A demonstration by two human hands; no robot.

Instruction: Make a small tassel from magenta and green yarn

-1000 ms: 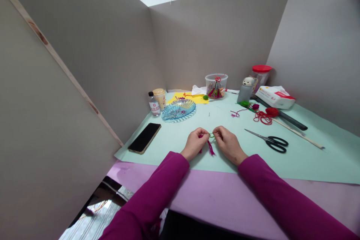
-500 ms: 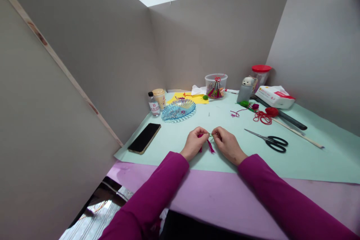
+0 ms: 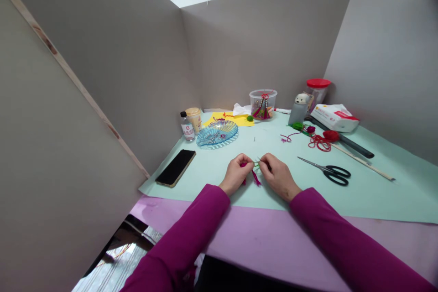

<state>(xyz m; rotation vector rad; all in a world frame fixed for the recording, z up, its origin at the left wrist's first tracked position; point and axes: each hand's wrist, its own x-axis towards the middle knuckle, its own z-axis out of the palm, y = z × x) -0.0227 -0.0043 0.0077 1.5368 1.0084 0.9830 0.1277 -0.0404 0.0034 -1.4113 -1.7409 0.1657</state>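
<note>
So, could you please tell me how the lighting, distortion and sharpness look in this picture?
In the head view, light is even, with faint shadows under the left hand and right hand; the wide lens tilts the left partition board steeply; the green thread looks slightly soft.

L hand (image 3: 236, 174), R hand (image 3: 278, 176) pinching, close together.

Between the left hand (image 3: 236, 174) and the right hand (image 3: 278, 176), the green thread (image 3: 256, 163) is too small to follow clearly, and the hands cover the top of the magenta yarn (image 3: 255, 177).
</note>
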